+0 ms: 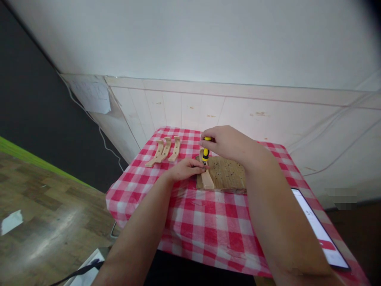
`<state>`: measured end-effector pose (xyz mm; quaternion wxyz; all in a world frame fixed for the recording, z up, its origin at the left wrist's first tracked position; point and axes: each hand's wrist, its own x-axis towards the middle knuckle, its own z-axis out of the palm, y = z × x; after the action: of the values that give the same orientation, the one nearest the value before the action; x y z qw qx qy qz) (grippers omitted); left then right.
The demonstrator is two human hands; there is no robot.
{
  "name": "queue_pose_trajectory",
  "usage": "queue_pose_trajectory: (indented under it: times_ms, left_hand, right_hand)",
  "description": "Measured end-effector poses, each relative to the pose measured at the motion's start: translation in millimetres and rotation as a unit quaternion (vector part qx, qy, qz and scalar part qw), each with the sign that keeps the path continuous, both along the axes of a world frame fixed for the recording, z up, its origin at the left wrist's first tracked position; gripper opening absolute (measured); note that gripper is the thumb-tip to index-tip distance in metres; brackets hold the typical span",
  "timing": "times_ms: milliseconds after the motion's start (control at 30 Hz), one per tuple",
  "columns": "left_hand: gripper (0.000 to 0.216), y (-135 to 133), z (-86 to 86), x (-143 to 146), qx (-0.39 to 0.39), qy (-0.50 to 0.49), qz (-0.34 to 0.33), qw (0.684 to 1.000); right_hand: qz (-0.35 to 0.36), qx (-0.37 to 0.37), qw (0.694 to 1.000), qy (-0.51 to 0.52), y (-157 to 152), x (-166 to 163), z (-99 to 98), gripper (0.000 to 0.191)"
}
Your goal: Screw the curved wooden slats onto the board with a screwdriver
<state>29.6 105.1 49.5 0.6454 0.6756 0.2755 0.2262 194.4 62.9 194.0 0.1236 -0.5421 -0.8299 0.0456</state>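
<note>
My right hand (222, 140) is closed round the top of a yellow and black screwdriver (205, 154), which stands upright. Its tip points down at a pale wooden hook (207, 179) lying on a brown wooden board (228, 174) pitted with small dark holes. Close to that tip, the fingers of my left hand (187, 169) are pinched together at the hook; whatever is between them is too small to make out. Several similar wooden hooks (166, 150) with drilled holes lie to the left on the cloth.
A red and white checked cloth (205, 222) covers the table. On its right edge lies a phone (318, 228) with a lit screen. The panelled wall (178, 109) rises right behind the table. A white cable (102, 137) hangs at the left.
</note>
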Motion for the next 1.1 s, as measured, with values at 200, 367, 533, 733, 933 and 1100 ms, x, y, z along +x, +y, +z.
queue_pose_trajectory:
  times_ms: [200,367,533,733,933,1100]
  left_hand:
    - [0.032,2,2.0,1,-0.014,-0.008,-0.013,1.000]
    - [0.031,2,2.0,1,-0.028,-0.020,0.006,0.999]
    - [0.033,2,0.1,2,-0.048,-0.029,0.006,0.998]
    - [0.031,0,7.2,4,-0.005,-0.004,0.000,1.000]
    - [0.030,-1,7.9,4,0.026,0.018,0.001,0.999]
    - [0.029,1,3.8,3,0.032,0.011,-0.001,0.999]
  right_hand:
    - [-0.009,-0.010,1.000,-0.023,-1,7,3.1,0.025]
    - [-0.015,-0.021,0.999,-0.019,-3,8,4.1,0.025]
    - [-0.018,-0.028,0.999,-0.019,-5,9,5.4,0.025]
    - [0.023,-0.046,0.999,0.005,-10,6,9.7,0.023]
    - [0.051,-0.068,0.996,-0.003,-12,5,11.7,0.019]
    - [0.030,-0.031,0.999,0.025,-9,5,8.5,0.019]
